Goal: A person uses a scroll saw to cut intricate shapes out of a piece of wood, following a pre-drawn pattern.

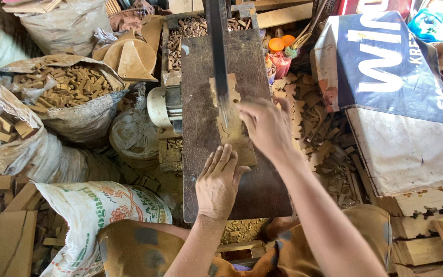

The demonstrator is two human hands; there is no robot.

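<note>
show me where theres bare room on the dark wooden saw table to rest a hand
Bare patches on the dark wooden saw table: the left strip beside the notched pale wooden piece, and the near right corner below the right hand. The middle is crowded: left hand, right hand and workpiece around the blade arm.

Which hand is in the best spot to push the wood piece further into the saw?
Probably the left hand: it lies flat on the near end of the wood piece, behind the saw blade. The right hand presses beside the blade, steadying it.

Flat notched wood piece point(234, 131), prob. plywood
</note>
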